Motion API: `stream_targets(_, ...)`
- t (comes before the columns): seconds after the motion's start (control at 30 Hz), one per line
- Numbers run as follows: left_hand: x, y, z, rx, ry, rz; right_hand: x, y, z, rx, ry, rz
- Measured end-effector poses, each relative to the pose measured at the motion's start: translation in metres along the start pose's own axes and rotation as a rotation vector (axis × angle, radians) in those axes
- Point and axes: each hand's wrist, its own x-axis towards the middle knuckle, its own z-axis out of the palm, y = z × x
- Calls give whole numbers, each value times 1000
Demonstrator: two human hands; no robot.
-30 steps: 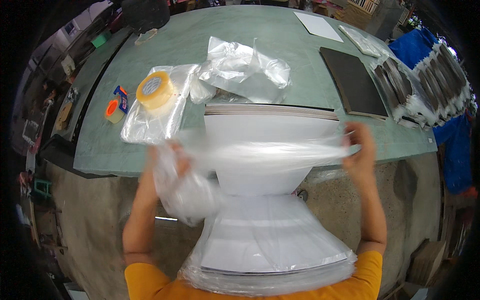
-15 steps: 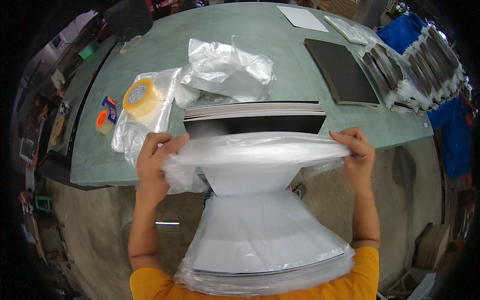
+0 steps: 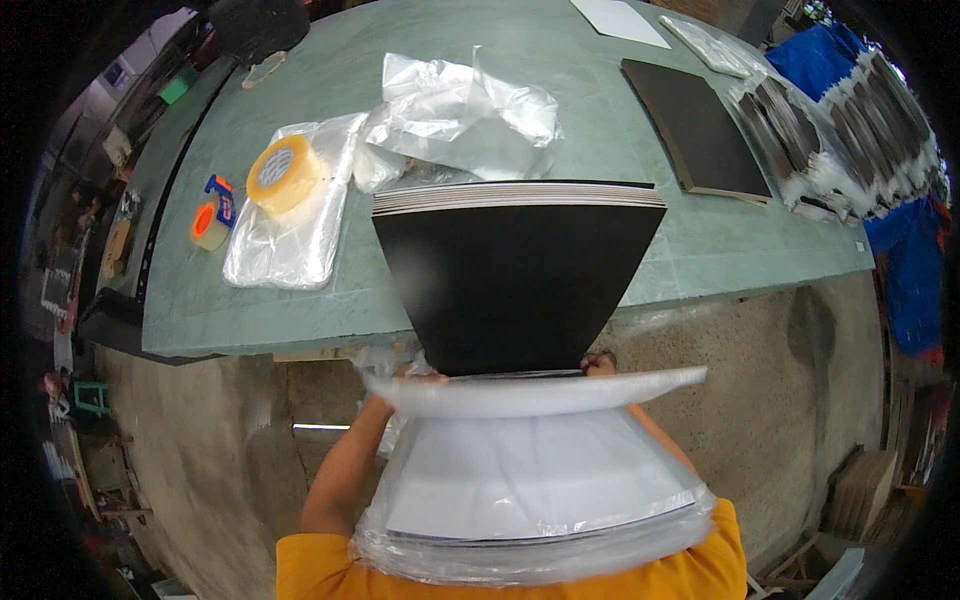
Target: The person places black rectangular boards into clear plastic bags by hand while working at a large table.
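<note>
A thick stack of black-covered boards with pale layered edges stands tilted between me and the table edge. Around its lower end is a clear plastic bag, its edge bunched in a band across the stack. My left hand is closed on the bag at the left corner, partly covered by plastic. At the right corner, my right hand pinches the bag too; most of its fingers are hidden. Closer to my body lies a plastic-wrapped white sheet above dark layers.
On the green table are a roll of clear tape atop folded plastic bags, a small tape dispenser and crumpled plastic. A dark board and wrapped dark bundles lie at the right.
Both hands have drawn the bag's edge down toward me, from near the stack's top to its lower end. More of the black face now shows.
</note>
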Motion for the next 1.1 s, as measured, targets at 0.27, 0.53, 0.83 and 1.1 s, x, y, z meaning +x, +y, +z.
stream_targets(0.27,-94,139,54,734,-106,428,-127,-259,-79,176,-685,-593)
stream_targets(0.53,-23,22,79,1166,-461,374,-98,-195,23,-610,-847,-440)
stream_targets(0.83,15,107,131,675,-109,974,-54,-248,27,7,-675,-346)
stream_targets(1.1,-29,182,92,479,130,729,-80,-289,-2,318,-735,-332)
